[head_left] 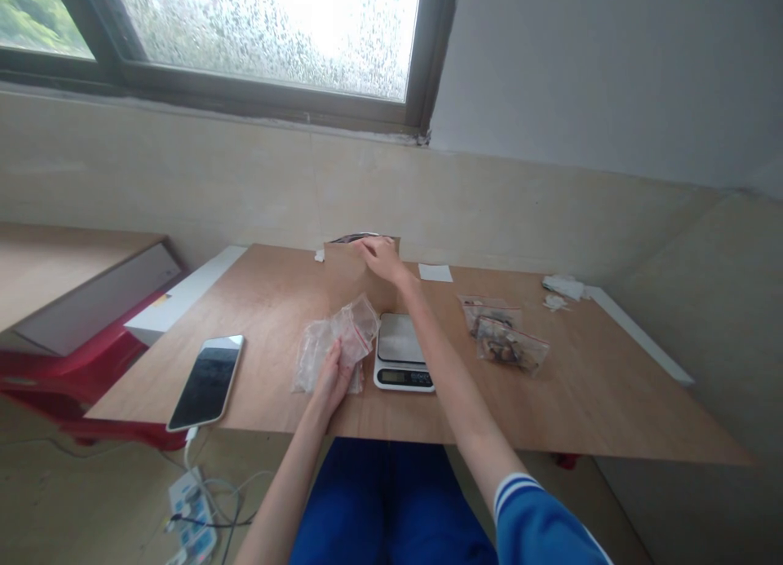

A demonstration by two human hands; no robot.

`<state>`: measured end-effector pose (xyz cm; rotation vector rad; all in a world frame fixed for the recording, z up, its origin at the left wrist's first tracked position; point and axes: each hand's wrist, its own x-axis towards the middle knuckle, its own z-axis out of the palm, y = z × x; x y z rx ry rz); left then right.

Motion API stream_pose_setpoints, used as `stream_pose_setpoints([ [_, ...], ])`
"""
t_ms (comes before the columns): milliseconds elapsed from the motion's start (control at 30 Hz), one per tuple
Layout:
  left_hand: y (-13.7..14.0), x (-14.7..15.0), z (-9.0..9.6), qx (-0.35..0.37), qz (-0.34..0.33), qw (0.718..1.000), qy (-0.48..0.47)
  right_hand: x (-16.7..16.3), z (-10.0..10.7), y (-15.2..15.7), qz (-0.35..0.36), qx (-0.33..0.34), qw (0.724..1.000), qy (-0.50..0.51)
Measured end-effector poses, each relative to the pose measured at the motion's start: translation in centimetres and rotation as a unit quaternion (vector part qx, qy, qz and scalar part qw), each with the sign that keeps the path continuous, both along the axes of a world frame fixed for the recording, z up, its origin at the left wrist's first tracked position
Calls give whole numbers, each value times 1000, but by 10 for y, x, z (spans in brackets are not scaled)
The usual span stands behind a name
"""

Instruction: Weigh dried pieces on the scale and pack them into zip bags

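My left hand is closed on a clear zip bag with a red seal line, above a pile of similar clear bags. At the back of the table stands a brown paper bag with its mouth open and a dark inside. My right hand is at that mouth, fingers bent over the rim; their tips are partly hidden. Between my arms sits a kitchen scale with a grey plate, partly covered by my right forearm. Its plate holds nothing that I can see.
Two zip bags with brown dried pieces lie to the right. A white paper is near the wall, and crumpled scraps are at the back right. On the left lies a phone, its cable running to a power strip below.
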<state>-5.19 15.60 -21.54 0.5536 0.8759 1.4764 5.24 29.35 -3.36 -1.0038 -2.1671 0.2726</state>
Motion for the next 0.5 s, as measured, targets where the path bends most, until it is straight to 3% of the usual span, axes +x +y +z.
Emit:
stream_pose_setpoints([
  [133, -1, 0, 3, 4, -1, 1000, 7, 9, -4, -25, -17, 55, 990, 127],
  [233, -2, 1, 6, 17, 12, 1000, 10, 13, -20, -54, -84, 28, 981, 171],
  [367, -7, 4, 10, 42, -19, 998, 42, 22, -65, -88, -144, -108, 971, 154],
  [500, -13, 6, 15, 55, -60, 993, 86, 44, -103, -108, -145, -279, 921, 230],
])
